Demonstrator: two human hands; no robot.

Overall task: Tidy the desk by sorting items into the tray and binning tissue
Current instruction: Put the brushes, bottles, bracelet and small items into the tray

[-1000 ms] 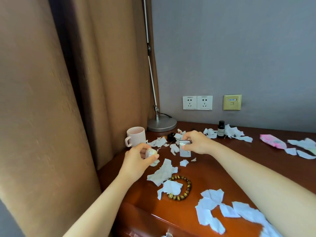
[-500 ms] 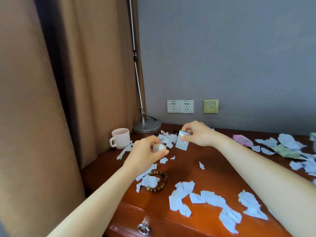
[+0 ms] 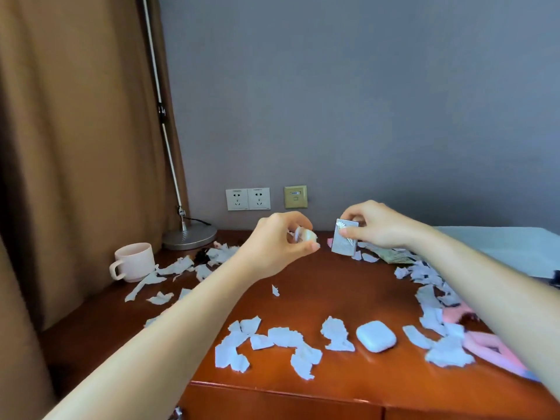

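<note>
The wooden table [image 3: 318, 286] is strewn with torn tissue scraps [image 3: 285, 336], lying in a loose ring round a bare middle. A pale flat slab [image 3: 500, 247] sits at the far right; I cannot tell whether it is the tray, and no bin is in view.

Both hands are raised above the back half of the table, close together but apart. The right hand [image 3: 381, 227] pinches a flat silver case [image 3: 344, 242] by its top edge, so the case hangs with its long axis nearly upright, its lower end tipped slightly to the right. The left hand [image 3: 272, 247] has its fingers [image 3: 313, 246] curled round a small pale round object [image 3: 307, 236], too small to name.

If the slab is the tray, it lies to the right of both hands and nearer the right one. The silver case would then probably go first, and the left hand would need a longer reach across. A white earbud case [image 3: 375, 336] waits near the front edge, among the scraps.
</note>
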